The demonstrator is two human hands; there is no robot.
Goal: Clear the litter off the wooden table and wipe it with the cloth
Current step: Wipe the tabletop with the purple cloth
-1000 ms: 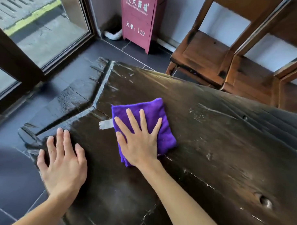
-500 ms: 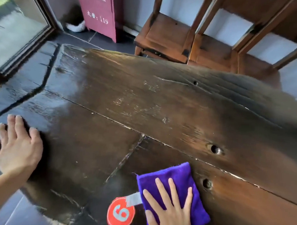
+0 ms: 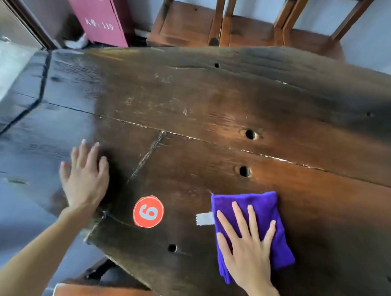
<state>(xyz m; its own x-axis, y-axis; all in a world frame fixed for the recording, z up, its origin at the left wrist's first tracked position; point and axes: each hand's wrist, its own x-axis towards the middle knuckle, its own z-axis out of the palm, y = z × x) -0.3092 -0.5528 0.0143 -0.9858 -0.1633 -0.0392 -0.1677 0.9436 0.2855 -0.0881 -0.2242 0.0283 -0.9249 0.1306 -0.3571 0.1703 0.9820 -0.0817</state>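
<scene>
Counting two hands [image 3: 85,177], one cloth [image 3: 263,207]

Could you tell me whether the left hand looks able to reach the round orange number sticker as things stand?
Probably yes. The left hand rests flat on the wooden table, and the orange sticker lies close to its right, with only bare wood between them and nothing covering it.

You have a dark, rough wooden table [image 3: 214,99] of wide planks, cracked along the seams and pitted with round holes. On it lies a folded purple cloth [image 3: 263,207] with a white tag at its left edge; your right hand [image 3: 248,249] is flat on it. An orange round sticker [image 3: 148,211] marked 6 sits left of the cloth. Your left hand [image 3: 85,177] lies flat near the table's left edge.
</scene>
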